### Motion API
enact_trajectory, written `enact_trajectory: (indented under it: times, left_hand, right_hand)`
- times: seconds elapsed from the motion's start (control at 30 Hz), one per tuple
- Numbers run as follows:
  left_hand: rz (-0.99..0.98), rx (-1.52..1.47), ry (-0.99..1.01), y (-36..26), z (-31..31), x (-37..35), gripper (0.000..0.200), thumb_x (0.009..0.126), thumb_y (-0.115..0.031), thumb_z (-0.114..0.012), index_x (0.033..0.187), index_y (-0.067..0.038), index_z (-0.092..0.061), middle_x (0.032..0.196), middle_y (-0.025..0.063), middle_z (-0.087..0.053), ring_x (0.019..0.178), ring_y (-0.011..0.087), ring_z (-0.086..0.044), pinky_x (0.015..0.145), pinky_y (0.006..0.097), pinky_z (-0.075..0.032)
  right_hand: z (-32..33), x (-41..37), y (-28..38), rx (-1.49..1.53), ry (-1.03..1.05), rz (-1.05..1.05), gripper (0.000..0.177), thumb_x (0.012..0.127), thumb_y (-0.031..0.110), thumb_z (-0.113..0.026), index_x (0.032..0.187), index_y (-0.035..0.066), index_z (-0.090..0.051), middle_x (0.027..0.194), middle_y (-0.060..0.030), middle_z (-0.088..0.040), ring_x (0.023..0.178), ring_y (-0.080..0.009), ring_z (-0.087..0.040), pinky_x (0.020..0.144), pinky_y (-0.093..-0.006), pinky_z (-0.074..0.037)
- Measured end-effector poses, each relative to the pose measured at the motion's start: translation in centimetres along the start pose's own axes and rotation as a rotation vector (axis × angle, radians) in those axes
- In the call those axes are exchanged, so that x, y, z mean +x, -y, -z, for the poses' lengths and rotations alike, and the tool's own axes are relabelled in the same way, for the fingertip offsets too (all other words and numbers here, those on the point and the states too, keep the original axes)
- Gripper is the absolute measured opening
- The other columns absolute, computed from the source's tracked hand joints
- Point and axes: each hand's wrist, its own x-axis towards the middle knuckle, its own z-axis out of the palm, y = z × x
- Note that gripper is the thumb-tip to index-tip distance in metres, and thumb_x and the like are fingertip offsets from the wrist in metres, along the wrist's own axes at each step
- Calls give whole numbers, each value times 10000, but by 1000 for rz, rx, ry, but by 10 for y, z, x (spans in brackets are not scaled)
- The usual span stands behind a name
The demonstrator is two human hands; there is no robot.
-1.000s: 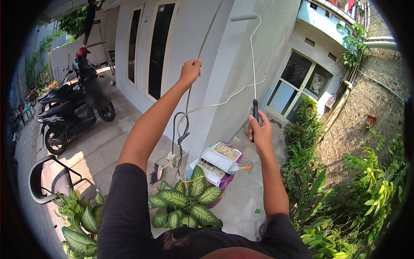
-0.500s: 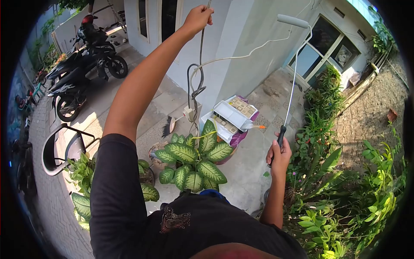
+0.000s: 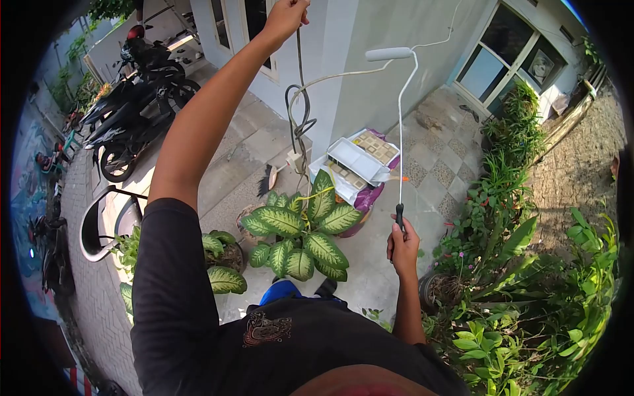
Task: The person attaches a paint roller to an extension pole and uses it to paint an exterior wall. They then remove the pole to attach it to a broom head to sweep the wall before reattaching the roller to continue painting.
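My left hand (image 3: 286,21) is raised at the top of the view, its fingers closed round a dark cable (image 3: 301,72) that hangs down in loops beside the wall corner. A pale cable (image 3: 330,77) runs from those loops to the right, passing near the roller. In my right hand (image 3: 403,245) is the black handle of a paint roller (image 3: 388,54), held upright with its white sleeve at the top in front of the grey wall. Below the loops hangs a white socket block (image 3: 294,160), partly hidden by cable.
A leafy potted plant (image 3: 297,231) stands in front of me, with a white tray (image 3: 356,158) just behind it. Motorcycles (image 3: 132,112) and a chair (image 3: 96,228) are at the left. Garden plants (image 3: 508,231) line the right side.
The paint roller has swung left and now stands more upright, with my right hand also further left. My left hand appears slightly higher and further left, still on the cable. The camera view has shifted.
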Motion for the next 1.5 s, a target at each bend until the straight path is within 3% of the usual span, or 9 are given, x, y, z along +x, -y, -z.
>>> enact_trajectory:
  times: [0.27,0.37,0.63,0.73,0.97,1.23,1.3,1.33,1.5]
  left_hand:
    - [20,67,116,27,7,27,352,961,-355,-554,1084,-28,-593,902,67,-662,883,171,-646,821,319,-502]
    - [-85,131,125,21,10,30,307,1029,-335,-426,1071,-40,-498,757,79,-569,664,202,-551,678,374,-485]
    - [88,-81,384,36,8,-8,649,963,-404,-532,1445,5,-382,1360,193,-525,1274,280,-494,1031,433,-397]
    - [88,-181,433,50,-3,-13,719,936,-457,-564,1469,-22,-359,1409,172,-490,1319,284,-447,1065,458,-362]
    - [90,-170,463,80,-18,-5,688,908,-441,-615,1437,-54,-407,1269,108,-569,1182,232,-515,971,412,-404]
    - [164,-256,510,107,-16,-37,788,919,-435,-604,1532,-88,-249,1555,133,-330,1432,284,-309,1131,444,-294]
    - [2,-252,436,110,-13,-60,518,948,-380,-557,1332,-36,-505,1166,100,-671,1148,212,-596,972,364,-462]
    - [62,-203,498,108,-12,-72,661,936,-399,-563,1466,-51,-374,1347,89,-594,1317,230,-484,1065,393,-399]
    - [221,-271,817,89,-18,-174,479,982,-359,-520,1351,-55,-504,1240,75,-652,1110,163,-597,949,337,-460]
  right_hand:
    - [-26,-30,-1,-73,-23,-7,329,954,115,-613,1262,10,-563,575,53,-478,398,-40,-422,374,-229,-315]
    - [-45,-45,3,-101,-85,-3,332,951,111,-615,1264,16,-561,555,48,-486,385,-42,-416,368,-228,-309]
    - [-114,-81,-22,0,-281,-45,338,940,101,-622,1259,9,-558,522,47,-480,364,-50,-426,348,-230,-306]
    - [-125,-96,-28,-9,-316,-69,345,937,98,-627,1263,11,-553,517,50,-477,357,-51,-422,343,-230,-305]
    - [-135,-128,-35,-48,-417,-116,361,931,75,-623,1271,-7,-533,508,53,-454,353,-42,-380,351,-224,-275]
    - [-130,-146,-44,-17,-506,-139,368,924,80,-633,1271,5,-535,509,47,-468,344,-54,-402,334,-235,-294]
    - [-129,-150,-48,-16,-515,-137,367,924,81,-633,1269,5,-535,510,46,-470,346,-54,-403,335,-234,-295]
    - [-128,-150,-50,-17,-518,-131,366,924,83,-633,1268,5,-536,511,46,-471,347,-54,-405,336,-234,-296]
    - [-129,-153,-57,18,-525,-162,354,919,72,-630,1256,7,-540,516,41,-476,352,-58,-413,341,-236,-306]
